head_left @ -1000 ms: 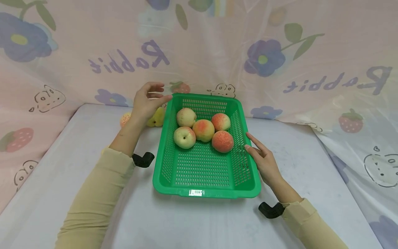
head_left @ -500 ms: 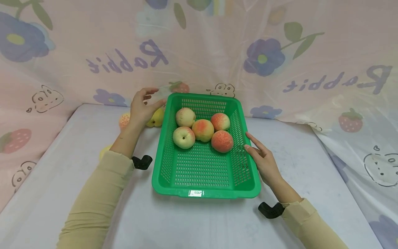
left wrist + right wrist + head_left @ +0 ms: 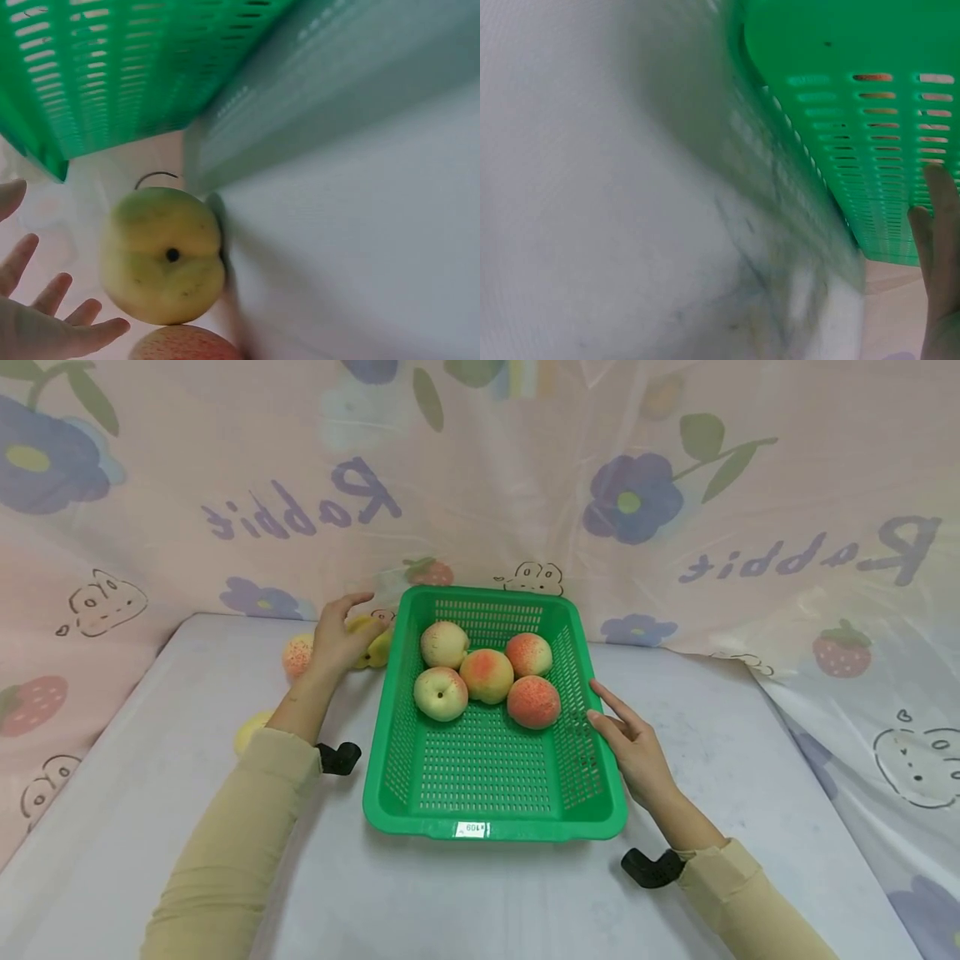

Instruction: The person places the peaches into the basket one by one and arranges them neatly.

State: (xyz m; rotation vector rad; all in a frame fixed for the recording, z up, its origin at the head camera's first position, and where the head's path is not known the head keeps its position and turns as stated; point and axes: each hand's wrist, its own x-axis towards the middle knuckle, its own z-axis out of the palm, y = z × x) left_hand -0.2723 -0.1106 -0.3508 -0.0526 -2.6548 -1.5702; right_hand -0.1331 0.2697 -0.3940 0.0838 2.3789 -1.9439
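In the head view my left hand (image 3: 341,639) reaches past the left side of a green plastic basket (image 3: 491,829), over a yellow-green pear (image 3: 379,652) on the table. The left wrist view shows that pear (image 3: 161,255) with its thin stem, and the spread fingers (image 3: 54,292) beside it, holding nothing. My right hand (image 3: 637,752) rests on the basket's right rim with nearly straight fingers; in the right wrist view they lie along the slotted outer wall (image 3: 877,150). Several peaches, one of them a red peach (image 3: 534,702), sit in the basket's far half.
A speckled orange peach (image 3: 297,655) lies left of the pear, partly behind the left hand. Nearer, a yellow fruit (image 3: 251,729) is half hidden by the left forearm. A printed curtain (image 3: 480,468) hangs behind the white table (image 3: 480,902).
My left hand has come away from the basket's far left rim and lowered toward the pear, its fingers still apart. The right hand stays on the right rim.
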